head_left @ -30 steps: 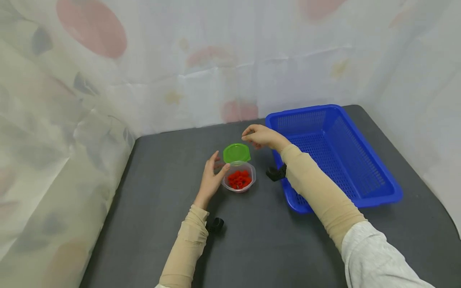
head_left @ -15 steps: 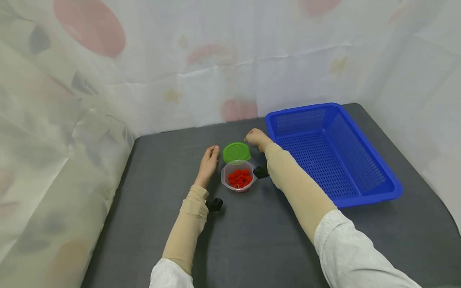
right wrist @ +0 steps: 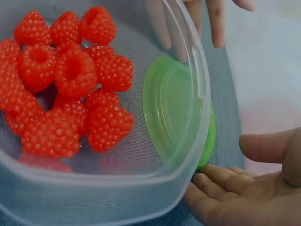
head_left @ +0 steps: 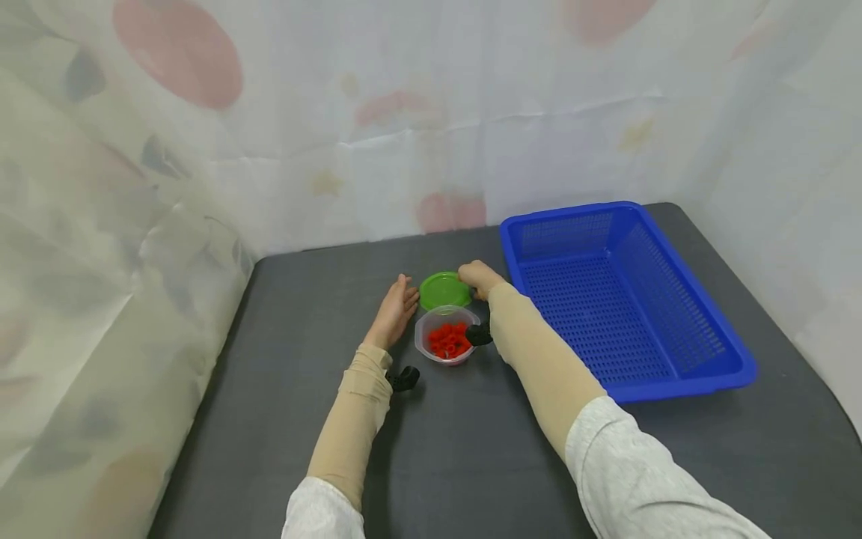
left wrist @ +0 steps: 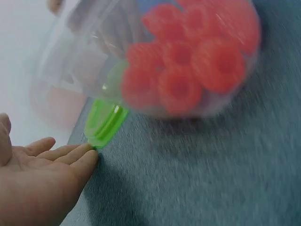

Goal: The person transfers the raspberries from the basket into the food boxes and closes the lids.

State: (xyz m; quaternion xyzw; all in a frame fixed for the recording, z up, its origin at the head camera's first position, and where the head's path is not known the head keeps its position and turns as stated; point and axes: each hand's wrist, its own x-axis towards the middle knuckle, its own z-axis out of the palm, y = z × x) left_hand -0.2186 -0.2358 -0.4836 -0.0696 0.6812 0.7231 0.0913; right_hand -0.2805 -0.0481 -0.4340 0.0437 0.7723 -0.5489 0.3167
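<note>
A clear plastic container [head_left: 422, 343] stands on the table with several red raspberries [head_left: 449, 340] in it. Just behind it lies a green lid [head_left: 444, 289], flat on the table. My left hand [head_left: 393, 310] is at the lid's left side; in the left wrist view its extended fingertips meet the lid's edge. On the opposite side, my right hand [head_left: 481, 279] reaches the lid's right edge. The right wrist view shows the right fingers [right wrist: 221, 181] slightly bent against that edge, the thumb held apart. Both hands are palm inward, and neither grips the lid.
A blue perforated plastic basket [head_left: 673, 391] stands on the right of the dark grey table [head_left: 296, 344], close beside the right forearm. Patterned cloth [head_left: 296, 135] hangs behind and on the left. Black wrist camera mounts [head_left: 404, 379] stick out from both wrists.
My right hand has moved down and slightly left to the lid's edge. My left hand has shifted from beside the container to the lid's left side. Lid and container stay about where they were.
</note>
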